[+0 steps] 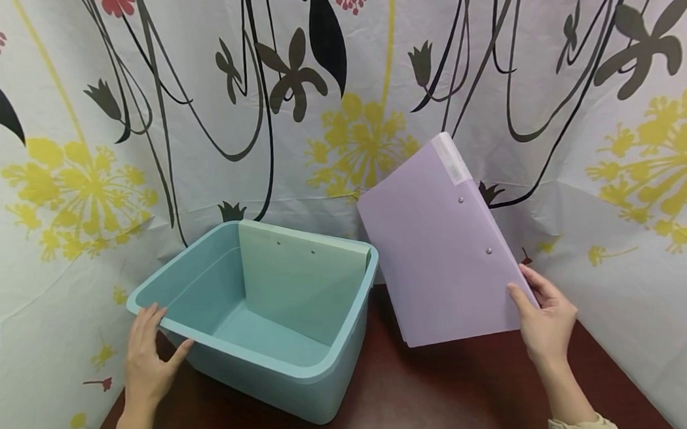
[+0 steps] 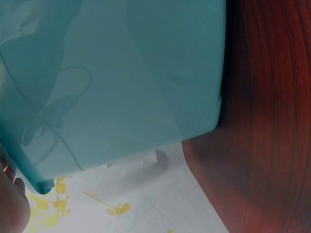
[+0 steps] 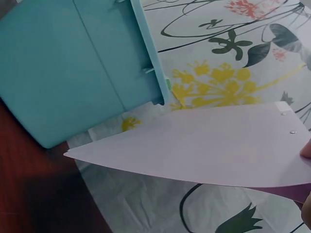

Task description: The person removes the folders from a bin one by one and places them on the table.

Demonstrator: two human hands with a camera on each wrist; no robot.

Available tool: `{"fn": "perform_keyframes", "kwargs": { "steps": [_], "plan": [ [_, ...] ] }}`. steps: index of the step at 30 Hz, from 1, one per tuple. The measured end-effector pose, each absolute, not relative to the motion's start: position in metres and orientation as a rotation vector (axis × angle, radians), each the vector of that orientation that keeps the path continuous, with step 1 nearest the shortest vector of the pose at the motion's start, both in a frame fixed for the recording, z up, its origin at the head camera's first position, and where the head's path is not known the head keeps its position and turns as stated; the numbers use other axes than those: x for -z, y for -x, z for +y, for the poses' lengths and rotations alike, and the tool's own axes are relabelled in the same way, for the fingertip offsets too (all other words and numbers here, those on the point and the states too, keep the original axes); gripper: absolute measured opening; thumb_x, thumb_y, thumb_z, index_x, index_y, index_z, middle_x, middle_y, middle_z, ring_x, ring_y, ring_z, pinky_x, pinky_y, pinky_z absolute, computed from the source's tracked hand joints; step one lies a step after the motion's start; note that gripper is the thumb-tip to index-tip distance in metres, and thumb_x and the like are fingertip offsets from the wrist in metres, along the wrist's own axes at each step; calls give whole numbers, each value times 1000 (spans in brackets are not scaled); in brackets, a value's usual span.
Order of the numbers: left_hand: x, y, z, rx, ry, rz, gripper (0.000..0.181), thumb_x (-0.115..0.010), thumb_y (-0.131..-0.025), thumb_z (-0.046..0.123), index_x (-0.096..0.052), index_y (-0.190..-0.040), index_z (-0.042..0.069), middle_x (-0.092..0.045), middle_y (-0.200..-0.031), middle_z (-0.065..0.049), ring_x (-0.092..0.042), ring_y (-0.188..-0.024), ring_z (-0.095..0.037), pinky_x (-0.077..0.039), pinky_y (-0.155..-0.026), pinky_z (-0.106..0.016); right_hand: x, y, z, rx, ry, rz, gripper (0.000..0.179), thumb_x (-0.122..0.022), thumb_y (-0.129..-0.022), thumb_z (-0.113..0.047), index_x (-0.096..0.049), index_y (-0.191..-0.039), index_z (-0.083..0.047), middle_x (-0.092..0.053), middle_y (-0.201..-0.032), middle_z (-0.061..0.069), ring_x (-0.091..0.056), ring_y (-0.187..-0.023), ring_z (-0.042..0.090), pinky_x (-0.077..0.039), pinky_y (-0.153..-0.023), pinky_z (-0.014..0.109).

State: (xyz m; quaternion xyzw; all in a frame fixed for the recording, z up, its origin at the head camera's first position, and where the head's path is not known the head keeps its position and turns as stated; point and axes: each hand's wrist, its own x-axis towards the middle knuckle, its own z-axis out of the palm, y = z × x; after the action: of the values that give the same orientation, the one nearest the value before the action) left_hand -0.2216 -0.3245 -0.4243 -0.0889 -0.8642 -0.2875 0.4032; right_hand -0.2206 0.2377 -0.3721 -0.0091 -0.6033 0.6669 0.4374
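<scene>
My right hand (image 1: 548,323) grips a lilac binder folder (image 1: 440,254) near the lower end of its spine, thumb on the near cover and fingers behind. The folder is tilted in the air to the right of a blue plastic bin (image 1: 259,383). A white label and two rivets show along its spine side. Inside the bin, a pale green folder (image 1: 306,276) stands upright against the back wall. My left hand (image 1: 148,357) rests on the bin's rim at the near left corner, fingers fairly straight and thumb spread along the front.
The bin stands on a dark reddish-brown wooden table (image 1: 413,394). Behind and on both sides hangs a white cloth (image 1: 197,144) printed with flowers and stems, close to the table's edges.
</scene>
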Motion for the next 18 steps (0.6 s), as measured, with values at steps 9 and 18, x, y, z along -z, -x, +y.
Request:
{"fn": "perform_keyframes", "kwargs": {
  "steps": [9,18],
  "plan": [
    [424,222,-324,723,259,-2149,80,-65,-73,53,-45,-126,-3,-39,-133,-25,-22,-133,-35,-13,-109,-48,389,214,232,-1679,228,-1631,33,-64,-76,9,-62,-109,9,-66,-85,-16,-61,-72,-2,-47,-57,9],
    [424,223,-324,729,280,-2134,81,-64,-74,55,-46,-126,-4,-40,-132,-26,-23,-132,-37,-13,-109,-48,406,211,230,-1627,382,-1778,32,-65,-78,2,-63,-110,4,-63,-81,-22,-60,-67,-5,-46,-52,11]
  ]
}}
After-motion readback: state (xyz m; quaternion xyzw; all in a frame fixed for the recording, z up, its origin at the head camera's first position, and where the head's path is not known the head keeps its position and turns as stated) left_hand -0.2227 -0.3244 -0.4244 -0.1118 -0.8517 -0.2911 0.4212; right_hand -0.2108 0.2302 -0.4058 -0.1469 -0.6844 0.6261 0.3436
